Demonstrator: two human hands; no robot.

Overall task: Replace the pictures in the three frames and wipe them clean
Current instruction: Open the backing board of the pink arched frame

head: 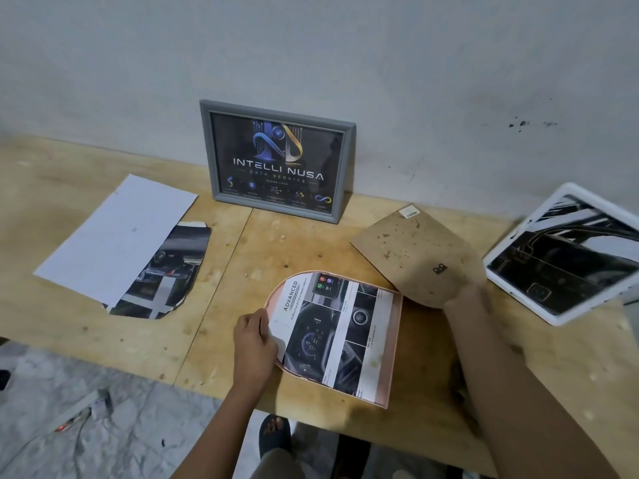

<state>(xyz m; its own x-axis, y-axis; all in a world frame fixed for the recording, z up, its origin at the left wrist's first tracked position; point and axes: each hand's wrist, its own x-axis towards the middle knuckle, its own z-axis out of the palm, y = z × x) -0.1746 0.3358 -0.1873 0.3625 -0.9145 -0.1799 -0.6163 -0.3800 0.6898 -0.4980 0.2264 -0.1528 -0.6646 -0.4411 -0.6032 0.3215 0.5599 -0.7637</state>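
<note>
Grey frame (273, 208) stands at the wall (415, 81), mid worktop (86, 340). My left hand (254, 344) pinches the curved edge of the arched brochure picture (332, 333) lying in the flat pink frame (395, 347) near the front edge. My right hand (466, 302) grips the speckled brown backing board (415, 250); white frame (518, 295) far right.

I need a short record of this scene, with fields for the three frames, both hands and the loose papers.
grey frame: upright against the wall, logo picture inside
pink frame: flat on the table, printed picture lying in it
white frame: far right, dark picture inside
left hand: grips printed picture's curved edge
right hand: holds brown backing board
white sheet: left, partly covering a cut picture
</note>
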